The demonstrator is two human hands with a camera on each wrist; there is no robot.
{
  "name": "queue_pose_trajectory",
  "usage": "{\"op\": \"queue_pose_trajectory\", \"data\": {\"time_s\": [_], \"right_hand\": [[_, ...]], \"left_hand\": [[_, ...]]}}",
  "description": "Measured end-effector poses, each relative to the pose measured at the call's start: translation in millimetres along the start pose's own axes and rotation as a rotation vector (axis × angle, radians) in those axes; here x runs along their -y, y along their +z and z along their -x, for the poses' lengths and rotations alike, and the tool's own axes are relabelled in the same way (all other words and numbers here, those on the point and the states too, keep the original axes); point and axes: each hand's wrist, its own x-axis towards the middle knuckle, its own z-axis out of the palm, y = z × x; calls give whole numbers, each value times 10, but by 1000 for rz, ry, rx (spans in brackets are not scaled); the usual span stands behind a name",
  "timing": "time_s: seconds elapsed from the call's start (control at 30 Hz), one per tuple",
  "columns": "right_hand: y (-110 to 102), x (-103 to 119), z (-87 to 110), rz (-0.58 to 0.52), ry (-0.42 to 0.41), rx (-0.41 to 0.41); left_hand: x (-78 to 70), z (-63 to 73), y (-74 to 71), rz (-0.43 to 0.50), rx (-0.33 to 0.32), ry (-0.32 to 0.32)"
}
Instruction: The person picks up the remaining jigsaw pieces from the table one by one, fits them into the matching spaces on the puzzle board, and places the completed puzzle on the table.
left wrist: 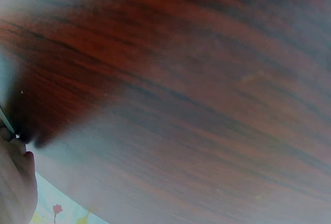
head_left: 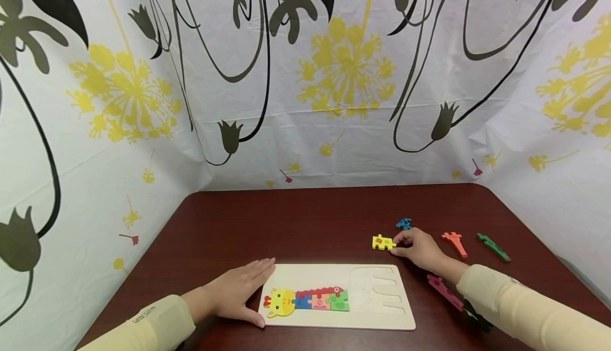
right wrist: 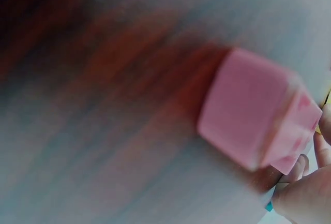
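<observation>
A pale wooden puzzle board (head_left: 377,316) lies on the table, a giraffe's yellow head (head_left: 281,302) and blue, pink, green and red pieces set in its left part. Leg-shaped recesses show at its right end. My left hand (head_left: 241,292) rests at the board's left edge, fingers straight and thumb at the near corner. Beyond the board's far right corner, my right hand (head_left: 420,250) pinches a yellow puzzle piece (head_left: 383,243) between thumb and fingers. Right behind that hand lies a blue piece (head_left: 403,224). The right wrist view shows a pink piece (right wrist: 248,107) large and close.
An orange piece (head_left: 455,245) and a green piece (head_left: 494,247) lie to the right on the dark red table (head_left: 286,224). Beside the right forearm are a magenta piece (head_left: 445,291) and a black piece (head_left: 477,318), partly under the sleeve. Patterned cloth (head_left: 286,128) hangs around the table.
</observation>
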Motion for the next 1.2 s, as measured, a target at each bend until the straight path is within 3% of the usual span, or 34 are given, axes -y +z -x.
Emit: {"op": "queue_pose_trajectory", "data": {"time_s": [1.2], "right_hand": [[-9, 44, -55, -29, 37, 42]], "left_hand": [[29, -13, 43, 9, 6, -7]]}}
